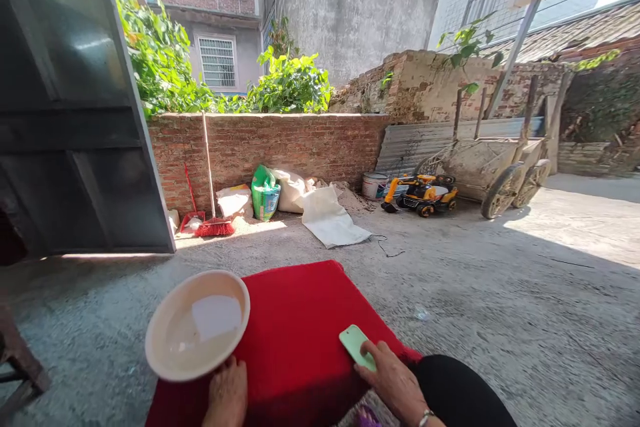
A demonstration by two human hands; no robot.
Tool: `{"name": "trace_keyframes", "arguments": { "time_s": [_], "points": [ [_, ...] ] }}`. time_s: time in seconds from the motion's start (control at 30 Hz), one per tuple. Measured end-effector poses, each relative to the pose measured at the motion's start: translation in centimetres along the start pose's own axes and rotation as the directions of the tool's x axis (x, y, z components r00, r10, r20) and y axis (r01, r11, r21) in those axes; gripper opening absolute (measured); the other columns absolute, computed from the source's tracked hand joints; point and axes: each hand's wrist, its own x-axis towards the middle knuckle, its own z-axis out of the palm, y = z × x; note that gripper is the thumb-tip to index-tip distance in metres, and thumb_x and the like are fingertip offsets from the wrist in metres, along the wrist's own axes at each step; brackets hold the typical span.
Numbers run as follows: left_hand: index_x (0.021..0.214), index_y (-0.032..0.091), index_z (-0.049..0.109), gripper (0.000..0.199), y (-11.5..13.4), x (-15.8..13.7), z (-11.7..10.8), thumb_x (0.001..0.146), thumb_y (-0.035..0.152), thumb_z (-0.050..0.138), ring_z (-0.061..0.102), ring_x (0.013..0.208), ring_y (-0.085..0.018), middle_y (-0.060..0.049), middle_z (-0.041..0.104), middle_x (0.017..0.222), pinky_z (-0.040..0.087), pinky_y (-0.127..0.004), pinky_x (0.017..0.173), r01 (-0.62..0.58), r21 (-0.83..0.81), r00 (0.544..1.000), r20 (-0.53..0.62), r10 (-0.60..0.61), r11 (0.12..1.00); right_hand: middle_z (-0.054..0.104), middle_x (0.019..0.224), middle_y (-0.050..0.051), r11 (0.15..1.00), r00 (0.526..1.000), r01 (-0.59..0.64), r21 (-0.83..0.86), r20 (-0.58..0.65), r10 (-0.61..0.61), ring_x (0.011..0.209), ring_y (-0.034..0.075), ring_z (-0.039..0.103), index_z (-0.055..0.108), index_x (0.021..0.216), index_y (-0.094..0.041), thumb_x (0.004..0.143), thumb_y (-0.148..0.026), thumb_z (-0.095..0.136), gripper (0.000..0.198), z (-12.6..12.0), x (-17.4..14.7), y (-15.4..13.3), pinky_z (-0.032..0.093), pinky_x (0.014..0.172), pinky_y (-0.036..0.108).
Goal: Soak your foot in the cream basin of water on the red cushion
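My right hand (393, 377) has its thumb over a light green phone (358, 345), a flat slab with rounded corners and a small dark spot near its far end. The phone is tilted just above or against the red cloth (300, 320); I cannot tell which. A cream basin (167, 307) holding clear water stands at the cloth's left side, partly beyond its edge. By the basin's near rim, my left hand (229, 390) lies palm down with nothing visible in it. Its fingertips are partly hidden at the rim, and whether they touch the basin is unclear.
Beside my right hand is a dark knee (460, 393). Across the concrete floor (475, 307) are a red broom (215, 227), a white sack (335, 217), a yellow toy excavator (425, 193) and a wooden cart (485, 167). A metal door (75, 120) stands at left.
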Motion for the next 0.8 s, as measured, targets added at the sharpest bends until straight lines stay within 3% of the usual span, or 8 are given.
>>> {"name": "trace_keyframes", "arguments": {
  "time_s": [0.1,0.2,0.33,0.47,0.57,0.67,0.8],
  "points": [
    [0.110,0.018,0.069,0.052,0.6,-0.3,-0.8,0.084,-0.005,0.030,0.066,0.108,-0.023,-0.014,0.067,0.118,0.053,-0.033,0.083,0.028,-0.040,0.999,0.015,-0.028,0.999,0.062,0.085,0.010,0.998,0.990,-0.065,-0.005,-0.123,0.064,0.080,0.031,0.067,0.060,0.082,-0.029,0.081,-0.036,0.052,0.010,-1.8,1.7,5.1,0.047,0.075,0.044],
    [0.109,0.017,0.069,0.052,1.2,-0.3,-1.1,0.083,-0.006,0.030,0.066,0.109,-0.024,-0.016,0.066,0.119,0.052,-0.034,0.084,0.044,-0.076,0.999,0.029,-0.042,0.996,0.062,0.082,0.009,0.999,0.988,-0.045,0.030,-0.149,0.049,0.077,0.030,0.067,0.058,0.082,-0.029,0.083,-0.038,0.049,0.013,-1.7,2.6,4.5,0.048,0.072,0.043],
    [0.106,0.015,0.070,0.040,1.7,0.2,-0.3,0.086,0.001,0.038,0.066,0.106,-0.026,-0.018,0.066,0.116,0.051,-0.035,0.084,0.080,-0.077,0.997,0.008,-0.080,0.994,0.064,0.094,0.004,0.992,0.995,0.097,0.080,0.020,-0.099,0.086,0.023,0.066,0.061,0.090,-0.029,0.080,-0.036,0.055,0.013,1.2,2.1,-4.3,0.047,0.073,0.032],
    [0.107,0.015,0.069,0.035,1.6,0.7,0.8,0.087,0.007,0.042,0.064,0.108,-0.027,-0.018,0.066,0.115,0.051,-0.037,0.086,0.077,-0.070,0.997,-0.012,-0.078,0.995,0.064,0.102,0.002,0.943,0.936,0.310,0.120,0.136,-0.325,0.096,0.019,0.063,0.065,0.098,-0.030,0.075,-0.031,0.065,0.023,4.4,1.1,-13.6,0.044,0.082,0.026],
    [0.110,0.015,0.069,0.042,1.3,0.4,0.7,0.087,0.004,0.036,0.062,0.114,-0.027,-0.017,0.066,0.118,0.049,-0.041,0.093,0.075,-0.071,0.997,0.013,-0.074,0.995,0.064,0.107,0.003,0.924,0.902,0.371,0.094,0.199,-0.383,0.101,0.021,0.062,0.067,0.102,-0.030,0.074,-0.033,0.068,0.028,5.0,1.6,-16.3,0.043,0.085,0.027],
    [0.113,0.015,0.068,0.050,1.2,-0.4,-0.4,0.084,-0.001,0.031,0.060,0.117,-0.027,-0.017,0.065,0.122,0.049,-0.043,0.097,0.065,-0.081,0.996,0.071,-0.059,0.995,0.065,0.110,0.003,0.969,0.947,0.246,0.012,0.211,-0.243,0.104,0.021,0.062,0.067,0.101,-0.030,0.075,-0.034,0.068,0.027,3.4,3.8,-14.2,0.042,0.088,0.027],
    [0.120,0.014,0.064,0.050,1.2,-1.3,-2.1,0.083,0.000,0.033,0.057,0.122,-0.027,-0.017,0.061,0.131,0.047,-0.043,0.101,0.042,-0.094,0.992,0.123,-0.030,0.995,0.065,0.110,0.010,0.996,0.987,-0.047,-0.081,0.149,0.058,0.098,0.024,0.065,0.064,0.108,-0.025,0.086,-0.036,0.052,0.028,-1.8,7.3,-5.8,0.047,0.080,0.032]
  ]
}}
